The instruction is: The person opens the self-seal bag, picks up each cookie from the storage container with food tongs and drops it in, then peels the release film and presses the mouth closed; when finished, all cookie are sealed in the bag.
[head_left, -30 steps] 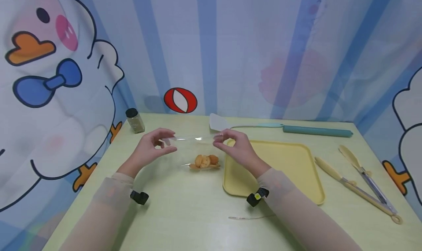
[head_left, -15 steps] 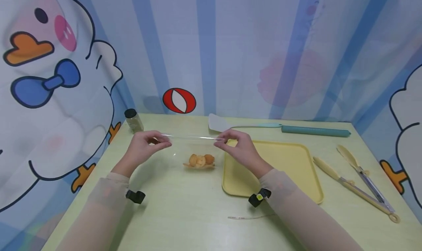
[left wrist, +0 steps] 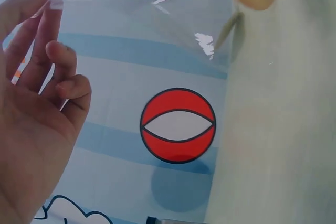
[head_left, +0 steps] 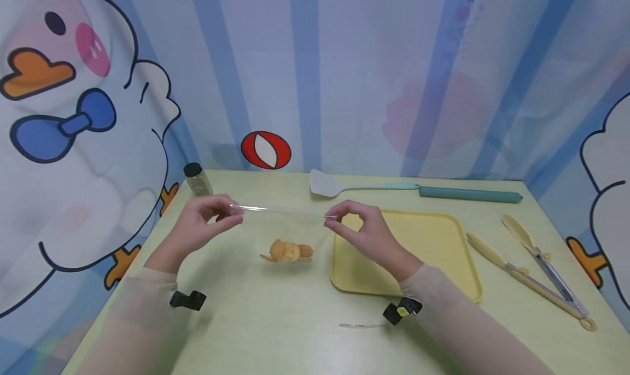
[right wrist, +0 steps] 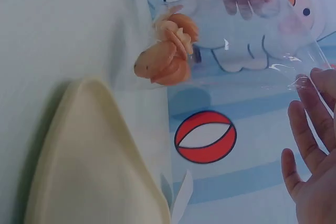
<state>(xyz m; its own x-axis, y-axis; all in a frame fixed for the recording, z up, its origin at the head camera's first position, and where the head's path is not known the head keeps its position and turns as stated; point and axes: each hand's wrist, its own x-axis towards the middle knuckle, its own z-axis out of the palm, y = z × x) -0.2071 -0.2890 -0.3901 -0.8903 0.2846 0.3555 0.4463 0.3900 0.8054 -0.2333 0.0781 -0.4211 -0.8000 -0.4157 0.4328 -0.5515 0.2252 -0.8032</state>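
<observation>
A clear plastic bag hangs between my two hands, its top edge stretched nearly straight. Round golden-brown crackers lie at the bottom of the bag; the right wrist view shows the crackers bunched together inside the film. My left hand pinches one top corner between thumb and fingertips, and in the left wrist view the left hand has its other fingers loosely bent. At the opposite corner my right hand pinches the film, its remaining fingers spread in the right wrist view.
Partly under my right forearm lies a yellow tray. A white-headed spatula with a teal handle lies along the back. Yellow-tipped tongs lie at right, a black-capped jar at back left, and a thin clear strip in front.
My left hand has moved left and my right hand slightly right, so the bag's top edge is pulled wider. The crackers have shifted left and a little nearer with the bag.
</observation>
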